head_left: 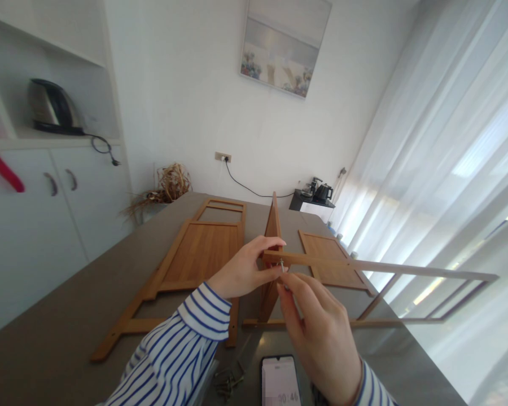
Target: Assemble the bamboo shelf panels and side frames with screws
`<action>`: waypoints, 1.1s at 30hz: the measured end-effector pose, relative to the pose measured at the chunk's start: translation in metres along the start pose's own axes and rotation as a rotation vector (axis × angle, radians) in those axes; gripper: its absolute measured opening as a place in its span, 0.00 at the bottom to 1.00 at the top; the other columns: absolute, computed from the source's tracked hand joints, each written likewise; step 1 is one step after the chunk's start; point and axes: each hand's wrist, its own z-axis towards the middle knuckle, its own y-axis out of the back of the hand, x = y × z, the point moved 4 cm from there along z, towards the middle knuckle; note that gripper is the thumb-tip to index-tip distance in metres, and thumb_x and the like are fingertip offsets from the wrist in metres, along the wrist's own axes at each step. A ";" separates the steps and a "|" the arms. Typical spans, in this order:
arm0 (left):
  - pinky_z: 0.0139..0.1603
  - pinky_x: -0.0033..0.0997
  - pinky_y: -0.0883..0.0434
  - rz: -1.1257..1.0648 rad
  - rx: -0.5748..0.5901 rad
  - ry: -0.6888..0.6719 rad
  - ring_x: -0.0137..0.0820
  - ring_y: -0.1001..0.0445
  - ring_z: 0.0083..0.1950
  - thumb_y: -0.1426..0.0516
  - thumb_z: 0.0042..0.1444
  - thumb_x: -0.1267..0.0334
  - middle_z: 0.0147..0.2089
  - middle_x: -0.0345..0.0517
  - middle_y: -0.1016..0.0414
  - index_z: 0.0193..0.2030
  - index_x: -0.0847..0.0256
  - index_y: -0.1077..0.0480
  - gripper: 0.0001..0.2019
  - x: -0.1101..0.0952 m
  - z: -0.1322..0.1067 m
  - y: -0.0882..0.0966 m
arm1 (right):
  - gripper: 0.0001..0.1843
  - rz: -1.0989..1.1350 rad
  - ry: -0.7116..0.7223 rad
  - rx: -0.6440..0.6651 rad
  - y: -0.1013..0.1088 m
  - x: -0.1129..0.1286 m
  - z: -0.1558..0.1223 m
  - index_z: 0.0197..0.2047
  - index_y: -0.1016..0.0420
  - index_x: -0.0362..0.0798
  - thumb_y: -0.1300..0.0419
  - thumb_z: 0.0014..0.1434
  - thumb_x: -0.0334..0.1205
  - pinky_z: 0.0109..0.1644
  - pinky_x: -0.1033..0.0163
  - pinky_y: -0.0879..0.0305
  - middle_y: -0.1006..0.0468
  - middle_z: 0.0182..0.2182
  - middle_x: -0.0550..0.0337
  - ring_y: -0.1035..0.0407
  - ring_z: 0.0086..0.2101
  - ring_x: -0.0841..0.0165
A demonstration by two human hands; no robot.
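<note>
My left hand (pixel 248 268) is closed around the corner where an upright wooden panel (pixel 273 223) meets a wooden frame (pixel 381 266). The frame stands on its edge and reaches off to the right. My right hand (pixel 319 327) pinches a thin metal screw (pixel 282 265) at the frame's near bar, close to my left fingertips. Whether the screw sits in the hole or only touches the wood, I cannot tell. Several loose screws (pixel 228 383) lie on the table below my left sleeve.
On the grey table (pixel 51 321), a flat wooden panel with a frame (pixel 198 254) lies at left; another panel (pixel 332 256) lies behind the standing frame. A phone (pixel 279 375) showing a timer is at the near edge. A tea set (pixel 317 192) stands beyond, by the curtain.
</note>
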 end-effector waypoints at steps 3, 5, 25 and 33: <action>0.50 0.33 0.31 -0.004 -0.004 0.007 0.31 0.30 0.45 0.41 0.53 0.61 0.47 0.46 0.32 0.53 0.58 0.35 0.20 -0.001 0.000 0.000 | 0.08 -0.030 0.032 -0.016 0.001 0.002 0.000 0.45 0.29 0.44 0.45 0.62 0.30 0.40 0.61 0.31 0.23 0.38 0.53 0.29 0.36 0.66; 0.50 0.34 0.31 -0.003 -0.008 0.010 0.32 0.30 0.45 0.41 0.53 0.60 0.46 0.46 0.31 0.53 0.58 0.35 0.20 -0.001 0.000 -0.001 | 0.07 -0.042 0.045 -0.029 0.001 0.002 0.001 0.43 0.28 0.43 0.45 0.62 0.30 0.39 0.61 0.31 0.23 0.36 0.53 0.29 0.36 0.65; 0.48 0.32 0.31 -0.002 -0.007 0.010 0.31 0.30 0.44 0.41 0.52 0.61 0.46 0.45 0.31 0.53 0.58 0.35 0.20 -0.002 0.001 0.000 | 0.11 -0.371 0.062 -0.010 0.000 0.008 -0.003 0.44 0.24 0.44 0.46 0.63 0.36 0.31 0.61 0.43 0.30 0.25 0.57 0.37 0.27 0.67; 0.49 0.34 0.31 0.007 -0.006 0.016 0.32 0.30 0.46 0.41 0.53 0.61 0.47 0.46 0.31 0.53 0.57 0.35 0.20 0.000 0.000 0.000 | 0.11 -0.167 -0.011 0.041 0.000 0.005 0.000 0.45 0.26 0.44 0.49 0.64 0.33 0.33 0.63 0.40 0.28 0.24 0.57 0.33 0.28 0.68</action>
